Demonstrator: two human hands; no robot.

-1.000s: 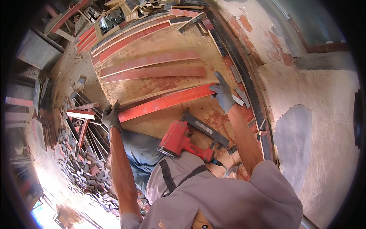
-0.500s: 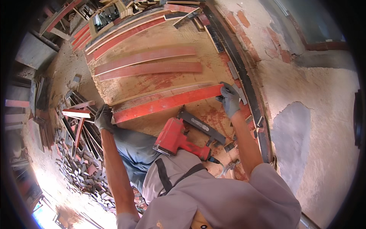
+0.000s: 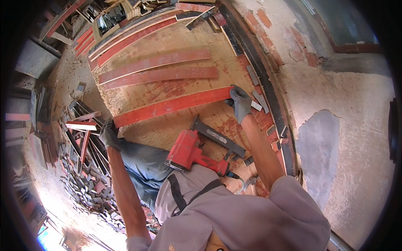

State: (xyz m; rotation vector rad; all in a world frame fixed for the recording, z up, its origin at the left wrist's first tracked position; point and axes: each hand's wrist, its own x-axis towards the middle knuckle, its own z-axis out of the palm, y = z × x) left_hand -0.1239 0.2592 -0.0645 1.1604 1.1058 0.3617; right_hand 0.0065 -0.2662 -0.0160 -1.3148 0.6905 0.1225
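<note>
A long red wooden strip point(image 3: 171, 105) stretches across in front of me, one end in each gloved hand. My left hand point(image 3: 109, 134), in a dark grey glove, is closed on its left end. My right hand point(image 3: 240, 103), gloved the same way, pinches the right end between thumb and fingers. Nearer to me, a red nail gun point(image 3: 184, 150) with a long black magazine point(image 3: 217, 138) lies at my lap, apart from both hands. Beyond the held strip, two faded red strips point(image 3: 157, 65) rest on the wooden work surface point(image 3: 138, 97).
Stacked red and black strips point(image 3: 138, 42) line the far edge. A dark rail point(image 3: 268, 83) with small offcuts beside it runs along the right, next to a patchy wall point(image 3: 351, 138). On the lower left lies a heap of small wood offcuts point(image 3: 90, 188), with longer scrap strips above it.
Both hands have shifted slightly left and away from me with the red strip. The paler strip edges seen just behind it before are now hidden or lined up with it.
</note>
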